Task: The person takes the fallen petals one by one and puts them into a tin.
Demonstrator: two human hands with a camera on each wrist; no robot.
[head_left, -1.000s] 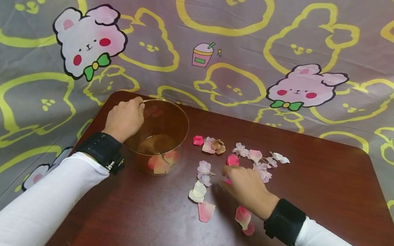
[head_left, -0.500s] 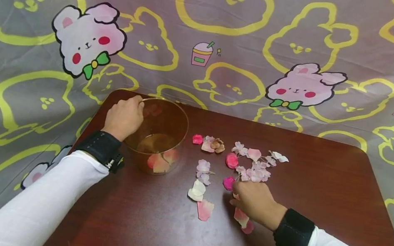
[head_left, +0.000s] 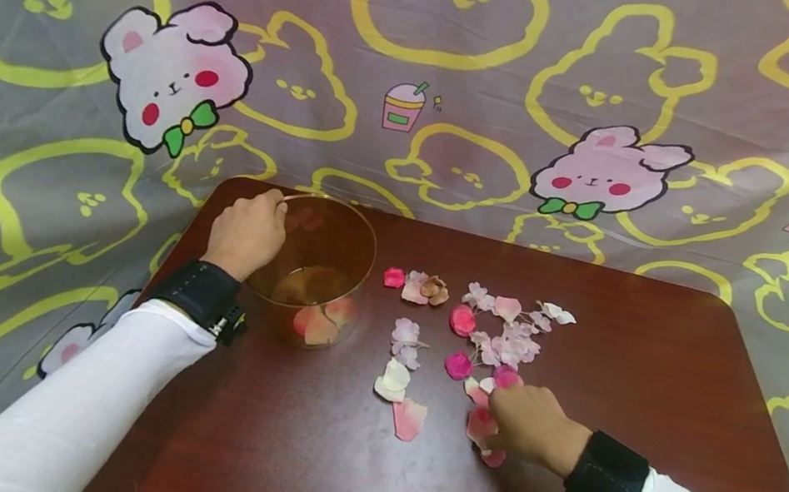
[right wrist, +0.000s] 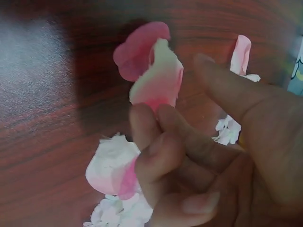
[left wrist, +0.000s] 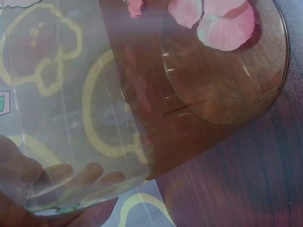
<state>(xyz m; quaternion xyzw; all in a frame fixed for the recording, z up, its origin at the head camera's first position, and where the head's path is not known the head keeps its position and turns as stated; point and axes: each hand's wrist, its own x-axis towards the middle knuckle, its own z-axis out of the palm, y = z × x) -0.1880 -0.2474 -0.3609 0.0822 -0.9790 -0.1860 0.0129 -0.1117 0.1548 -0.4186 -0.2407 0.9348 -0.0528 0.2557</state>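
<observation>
The left hand point(head_left: 247, 232) curls over the near-left rim of the clear cup point(head_left: 319, 269), fingers hooked inside the wall as the left wrist view shows point(left wrist: 71, 177); this grip is closed on the cup and steadies it on the bench point(head_left: 651, 358). A few pink petals point(left wrist: 227, 26) lie on the cup's bottom.

The right hand point(head_left: 528, 425) rests low on the bench to the right of the cup, among the loose petals point(head_left: 502, 345) scattered there. In the right wrist view its fingers point(right wrist: 156, 142) are curled, the tips touching a pink-and-white petal point(right wrist: 158, 82) that lies over a darker pink one; the thumb stands apart above. The grip looks part closed, and whether it has the petal pinched or only touches it cannot be told.

To lift such a petal well, the fingertips would likely need to slide under its raised edge and meet the thumb lightly, since a thin, light petal will slip or stick flat to the bench. Taking one at a time should avoid dragging its neighbours.

The right forearm lies low and comes in from the right, wrist bent down; the left forearm angles in from the lower left.
</observation>
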